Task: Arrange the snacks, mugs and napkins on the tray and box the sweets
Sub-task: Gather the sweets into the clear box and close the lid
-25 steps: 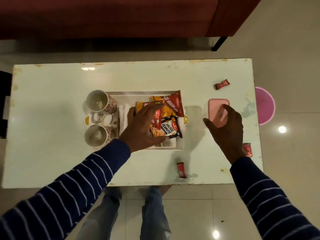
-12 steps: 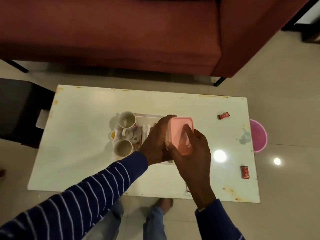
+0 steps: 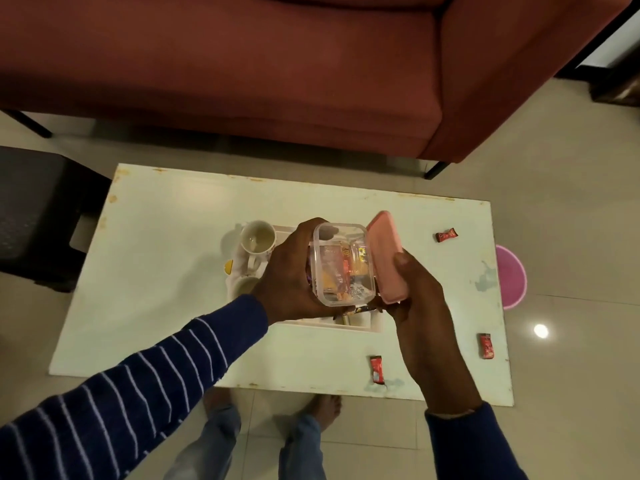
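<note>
clear plastic box (image 3: 343, 265) held open above the white tray (image 3: 360, 325), pink lid (image 3: 386, 258) tilted beside it; three red sweets (image 3: 446, 235) scattered.

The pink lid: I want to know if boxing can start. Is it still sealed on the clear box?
No, the pink lid is off, held in the right hand beside the open clear box.

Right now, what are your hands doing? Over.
Left hand holds clear box. Right hand holds pink lid, off. Three sweets loose on table.

dim, warm indoor light | ceiling lamp glare on floor (image 3: 541, 330) right of table (image 3: 166, 271) | soft blur throughout | wide-angle bending at edges
</note>
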A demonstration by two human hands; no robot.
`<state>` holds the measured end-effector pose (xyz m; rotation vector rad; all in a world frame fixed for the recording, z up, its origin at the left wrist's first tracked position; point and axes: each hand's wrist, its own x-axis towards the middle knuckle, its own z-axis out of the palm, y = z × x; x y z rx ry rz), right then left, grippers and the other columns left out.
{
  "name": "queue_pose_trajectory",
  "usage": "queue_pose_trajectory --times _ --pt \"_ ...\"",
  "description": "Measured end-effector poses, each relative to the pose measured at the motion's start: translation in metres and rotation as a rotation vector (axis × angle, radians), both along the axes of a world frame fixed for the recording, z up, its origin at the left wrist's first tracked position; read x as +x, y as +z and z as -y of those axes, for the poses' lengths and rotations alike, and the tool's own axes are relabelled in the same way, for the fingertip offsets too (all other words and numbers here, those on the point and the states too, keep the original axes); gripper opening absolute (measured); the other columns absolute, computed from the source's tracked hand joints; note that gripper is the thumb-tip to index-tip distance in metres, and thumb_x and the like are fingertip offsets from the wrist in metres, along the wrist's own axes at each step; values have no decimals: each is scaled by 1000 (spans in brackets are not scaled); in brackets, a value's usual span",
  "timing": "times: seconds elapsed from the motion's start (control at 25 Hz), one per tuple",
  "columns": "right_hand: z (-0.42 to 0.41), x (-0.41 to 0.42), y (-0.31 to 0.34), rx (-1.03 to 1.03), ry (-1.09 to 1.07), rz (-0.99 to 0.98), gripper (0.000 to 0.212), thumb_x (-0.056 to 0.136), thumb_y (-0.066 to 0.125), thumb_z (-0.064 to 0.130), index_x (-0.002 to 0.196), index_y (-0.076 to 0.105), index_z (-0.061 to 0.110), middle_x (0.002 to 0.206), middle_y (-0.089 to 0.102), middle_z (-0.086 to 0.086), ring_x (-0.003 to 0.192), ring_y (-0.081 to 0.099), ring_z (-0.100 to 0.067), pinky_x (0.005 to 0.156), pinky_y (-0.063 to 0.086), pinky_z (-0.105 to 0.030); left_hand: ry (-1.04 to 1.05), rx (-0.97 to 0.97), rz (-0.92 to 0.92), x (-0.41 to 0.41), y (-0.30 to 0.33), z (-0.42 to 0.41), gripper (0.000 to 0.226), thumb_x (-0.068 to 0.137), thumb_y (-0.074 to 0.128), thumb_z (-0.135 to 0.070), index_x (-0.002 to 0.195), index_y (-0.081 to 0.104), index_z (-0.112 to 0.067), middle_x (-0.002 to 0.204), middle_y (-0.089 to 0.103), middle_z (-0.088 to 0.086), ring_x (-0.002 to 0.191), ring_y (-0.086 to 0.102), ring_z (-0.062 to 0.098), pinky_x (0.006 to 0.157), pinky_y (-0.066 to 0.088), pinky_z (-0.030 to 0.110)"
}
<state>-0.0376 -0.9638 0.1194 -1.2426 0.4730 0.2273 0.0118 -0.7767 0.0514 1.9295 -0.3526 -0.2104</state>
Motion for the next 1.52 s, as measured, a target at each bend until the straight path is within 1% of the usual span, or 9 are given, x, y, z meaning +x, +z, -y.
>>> queue_pose_trajectory --times 0.16,0.44,0.6,0.72,0.84,1.0,1.2,1.4,1.52 --pt "34 -7 -20 393 -203 -145 45 98 49 42 134 53 16 124 67 -16 108 67 -38 89 53 -51 -20 22 50 0 8 4 94 59 89 -49 133 40 -17 128 52 -8 120 55 20 96 54 37" --pt "113 -38 -88 -109 -343 -274 26 104 45 26 127 57 20 121 62 1 105 63 -15 78 59 -27 -50 107 -23 -12 -13 34 113 55 92 -47 145 31 -18 140 45 -18 129 48 6 103 48 31" --pt "163 -58 -139 -224 -366 -352 22 100 54 22 119 66 21 117 64 3 113 60 -25 84 51 -35 -38 149 -44 -19 -34 59 121 50 94 -50 148 29 -21 141 46 -17 127 49 6 98 51 41" --pt "192 -65 -182 -317 -358 -389 30 98 57 15 126 64 9 99 61 10 114 59 -32 73 53 -32 -55 190 -72 -27 -53 84 122 48 93 -53 147 31 -19 138 42 -28 127 41 -10 104 40 21" --pt "211 -64 -216 -378 -325 -444 30 97 56 10 125 66 9 95 65 3 111 61 -40 69 57 -37 -68 265 -54 -32 -75 109 122 45 95 -51 143 37 -9 136 46 -17 128 32 -18 105 22 3" --pt "229 -52 -243 -434 -286 -494 24 97 53 5 112 72 9 108 64 -30 115 52 -54 88 53 -62 -122 218 -171 -31 -99 129 124 49 93 -52 149 26 -19 143 45 -11 133 44 8 103 48 38" --pt "249 -45 -264 -491 -278 -480 32 98 55 10 128 64 10 112 68 -7 94 63 -28 65 58 -34 -124 224 -204 -31 -115 155 123 50 89 -60 148 26 -22 145 42 -8 133 42 8 104 47 29" --pt "258 -51 -267 -684 -240 -495 28 93 62 31 115 72 18 111 72 -1 101 64 -19 98 51 -36 -135 222 -263 -30 -123 167 128 49 90 -54 152 20 -25 150 36 -5 137 39 15 103 48 46" --pt "267 -68 -256 -722 -339 -478 26 89 67 36 110 73 20 100 72 -2 92 63 -15 91 49 -28 -159 221 -290 -29 -122 167 127 51 92 -48 152 18 -27 150 35 -6 137 38 11 104 48 40"
